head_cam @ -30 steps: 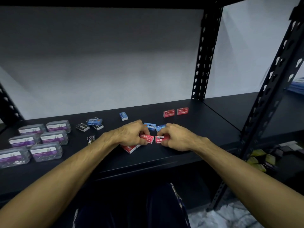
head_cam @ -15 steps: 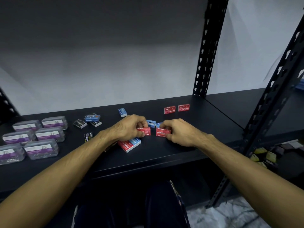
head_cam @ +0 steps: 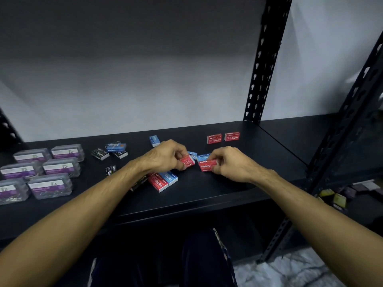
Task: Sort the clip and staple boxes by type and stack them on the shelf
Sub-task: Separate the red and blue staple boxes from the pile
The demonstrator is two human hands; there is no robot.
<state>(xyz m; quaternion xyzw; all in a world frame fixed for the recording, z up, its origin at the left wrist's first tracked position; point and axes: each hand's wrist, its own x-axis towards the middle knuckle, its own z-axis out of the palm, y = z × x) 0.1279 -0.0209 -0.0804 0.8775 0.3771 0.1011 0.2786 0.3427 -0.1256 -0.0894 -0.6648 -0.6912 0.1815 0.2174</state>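
My left hand (head_cam: 165, 156) pinches a red staple box (head_cam: 187, 161) just above the black shelf (head_cam: 217, 195). My right hand (head_cam: 231, 162) grips another red staple box (head_cam: 207, 165) beside it. Blue staple boxes (head_cam: 202, 156) lie just behind both hands. A red box (head_cam: 158, 182) and a blue box (head_cam: 171, 178) rest side by side near my left wrist. Two red staple boxes (head_cam: 223, 138) stand in a row at the back right. A lone blue box (head_cam: 154, 140) lies behind my left hand.
Several clear clip boxes (head_cam: 58, 166) with purple labels are grouped at the left. Small black and blue boxes (head_cam: 112, 151) lie behind them toward the middle. A black upright post (head_cam: 259, 79) stands at the back right, another (head_cam: 352, 112) at the front right. Coloured items (head_cam: 335, 198) sit on a lower shelf.
Both hands have lifted their red boxes slightly and shifted them back from the front edge. The red and blue pair by my left wrist has come into view.
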